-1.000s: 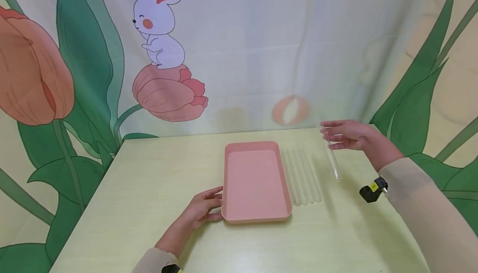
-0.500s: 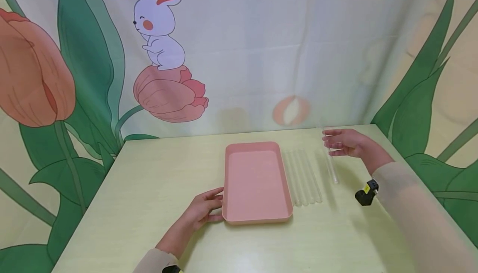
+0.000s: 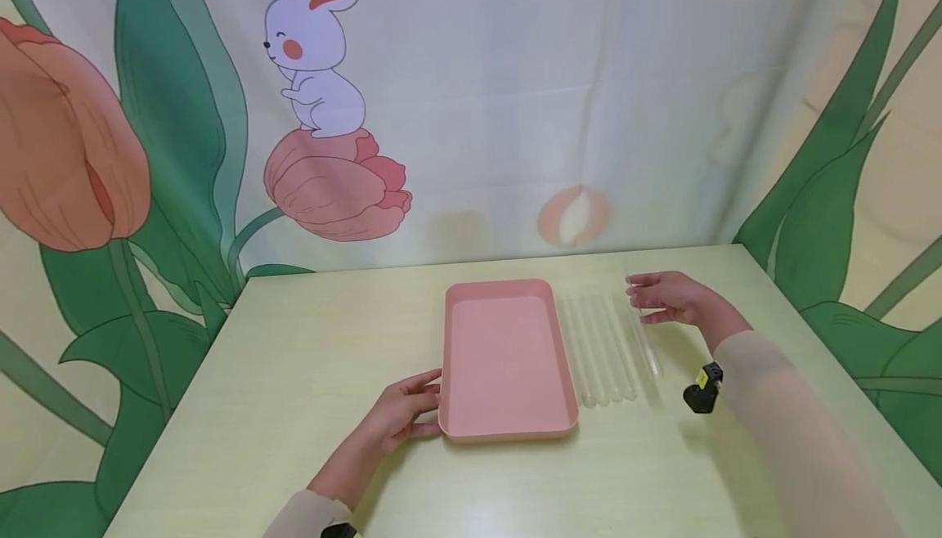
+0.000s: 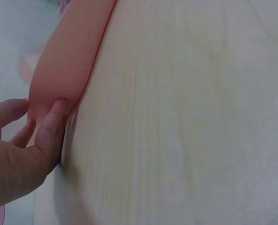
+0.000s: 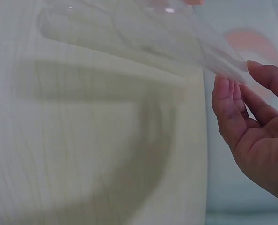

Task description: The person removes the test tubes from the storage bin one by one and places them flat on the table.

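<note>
My right hand [image 3: 677, 299] pinches a clear test tube [image 3: 648, 350] between thumb and fingertips, near its far end. The tube slants, its near end pointing toward me, just right of a row of several similar clear test tubes [image 3: 599, 350] on the table. In the right wrist view, the fingertips meet the held tube [image 5: 214, 51] at its upper end. At the tray's left side, my left hand [image 3: 401, 409] rests its fingertips against the wall of a pink rectangular tray [image 3: 508, 366]. Seen from the left wrist, relaxed fingers [image 4: 54, 123] touch the tray's outer wall near a corner.
The pale wood-grain table [image 3: 309, 334] ends at the back against a printed curtain [image 3: 471, 113] with a rabbit and tulips. The row of tubes lies close along the tray's right side. A small black wrist camera [image 3: 704, 388] hangs at the right sleeve.
My right hand has moved left and toward me with the test tube, bringing it closer to the row. The left hand and the tray stay in place.
</note>
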Available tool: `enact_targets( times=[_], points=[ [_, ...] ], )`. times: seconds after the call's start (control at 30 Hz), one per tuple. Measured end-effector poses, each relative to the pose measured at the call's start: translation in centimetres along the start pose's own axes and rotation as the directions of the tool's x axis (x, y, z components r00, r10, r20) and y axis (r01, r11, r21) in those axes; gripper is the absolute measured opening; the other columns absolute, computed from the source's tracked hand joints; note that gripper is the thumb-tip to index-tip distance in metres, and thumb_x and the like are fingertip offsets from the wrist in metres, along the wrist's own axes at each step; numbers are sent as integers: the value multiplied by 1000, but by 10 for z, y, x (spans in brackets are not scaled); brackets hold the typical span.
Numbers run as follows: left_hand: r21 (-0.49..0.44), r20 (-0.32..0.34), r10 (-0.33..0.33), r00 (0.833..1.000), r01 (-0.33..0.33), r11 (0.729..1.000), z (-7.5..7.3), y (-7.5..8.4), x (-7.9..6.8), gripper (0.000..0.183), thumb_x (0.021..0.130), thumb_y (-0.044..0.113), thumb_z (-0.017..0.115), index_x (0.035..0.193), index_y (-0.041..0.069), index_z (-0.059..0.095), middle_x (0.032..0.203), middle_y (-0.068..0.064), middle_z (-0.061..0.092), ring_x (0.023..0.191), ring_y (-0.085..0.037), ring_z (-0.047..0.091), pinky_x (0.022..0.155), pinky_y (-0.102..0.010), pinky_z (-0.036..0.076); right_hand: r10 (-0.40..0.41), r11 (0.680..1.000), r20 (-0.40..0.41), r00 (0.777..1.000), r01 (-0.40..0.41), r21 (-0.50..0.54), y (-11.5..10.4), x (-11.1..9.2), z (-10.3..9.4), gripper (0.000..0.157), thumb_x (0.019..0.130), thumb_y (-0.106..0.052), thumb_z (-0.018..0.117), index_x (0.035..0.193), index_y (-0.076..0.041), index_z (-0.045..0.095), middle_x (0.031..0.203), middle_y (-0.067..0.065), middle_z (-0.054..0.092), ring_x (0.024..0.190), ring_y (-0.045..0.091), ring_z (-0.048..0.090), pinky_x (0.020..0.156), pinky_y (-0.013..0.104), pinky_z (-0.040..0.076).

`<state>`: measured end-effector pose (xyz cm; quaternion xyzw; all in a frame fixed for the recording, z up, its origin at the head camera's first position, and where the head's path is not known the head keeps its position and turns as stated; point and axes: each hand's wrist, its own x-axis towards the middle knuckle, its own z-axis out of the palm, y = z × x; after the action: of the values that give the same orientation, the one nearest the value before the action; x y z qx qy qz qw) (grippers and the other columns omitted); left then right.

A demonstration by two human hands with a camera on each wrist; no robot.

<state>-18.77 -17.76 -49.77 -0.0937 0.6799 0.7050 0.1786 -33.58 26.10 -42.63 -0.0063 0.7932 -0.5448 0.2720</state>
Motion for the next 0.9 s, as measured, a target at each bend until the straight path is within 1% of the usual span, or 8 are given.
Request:
enact_targets(
  times=[0.03, 0.1, 0.27, 0.43, 0.5, 0.6, 0.7, 0.9],
  points=[
    [0, 0, -1, 1000, 1, 1000, 0, 0, 0, 55, 98, 0, 56, 152, -1, 44, 148, -32, 51, 106, -17, 68, 77, -39, 66, 2, 1000, 4, 1000, -2, -4, 2, 1, 1, 65, 108, -16, 51, 161, 3, 19, 162, 30, 31, 99, 2, 62, 86, 21, 61],
    [-2, 1, -1, 1000, 1, 1000, 0, 0, 1, 56, 98, -1, 56, 152, -1, 44, 148, -32, 51, 106, -17, 69, 77, -39, 66, 8, 1000, 7, 1000, -8, -13, 6, 4, 4, 65, 108, -15, 50, 161, 4, 19, 164, 32, 27, 100, 2, 62, 85, 22, 61],
    [-3, 0, -2, 1000, 2, 1000, 0, -1, 1, 55, 98, 0, 57, 152, -1, 45, 149, -31, 50, 106, -17, 69, 78, -39, 66, 34, 999, -11, 999, -35, -23, 12, 9, 9, 64, 107, -13, 50, 160, 6, 20, 163, 32, 29, 100, 5, 61, 84, 23, 61],
    [-5, 9, 3, 1000, -3, 1000, -1, -1, 0, 56, 99, -1, 56, 153, -2, 43, 149, -32, 49, 106, -16, 69, 79, -39, 66, 55, 998, -19, 998, -55, -13, 19, 16, 13, 63, 106, -10, 51, 159, 7, 21, 161, 31, 32, 92, 3, 58, 81, 22, 60],
    [-7, 4, 1, 1000, -1, 1000, 0, -1, 0, 56, 98, -1, 56, 153, -2, 44, 149, -32, 50, 105, -17, 69, 79, -40, 66, 60, 998, -27, 998, -61, -14, 22, 19, 15, 63, 105, -9, 51, 158, 8, 23, 150, 29, 46, 89, 3, 57, 80, 22, 60],
    [-6, 1, -2, 1000, 2, 1000, 1, 0, -1, 56, 98, -1, 57, 152, -2, 44, 149, -32, 50, 107, -18, 69, 79, -41, 66, 73, 997, -40, 997, -73, -15, 25, 22, 17, 63, 103, -8, 53, 157, 9, 26, 118, 12, 62, 87, 6, 55, 77, 22, 60],
    [-2, 0, -2, 1000, 2, 1000, 2, 1, -2, 56, 98, -1, 57, 152, -2, 44, 149, -32, 50, 108, -19, 69, 80, -41, 66, 84, 996, -42, 996, -85, -22, 27, 24, 19, 64, 102, -8, 54, 157, 10, 26, 94, -4, 56, 84, 8, 52, 74, 21, 60],
    [-3, 13, 2, 1000, -2, 1000, 0, 2, -2, 57, 98, -1, 56, 153, -3, 42, 150, -33, 48, 107, -16, 68, 80, -40, 66, 106, 994, -65, 992, -107, -17, 28, 29, 23, 65, 99, -5, 55, 156, 10, 28, 81, -6, 52, 74, 7, 51, 68, 21, 59]
  ],
)
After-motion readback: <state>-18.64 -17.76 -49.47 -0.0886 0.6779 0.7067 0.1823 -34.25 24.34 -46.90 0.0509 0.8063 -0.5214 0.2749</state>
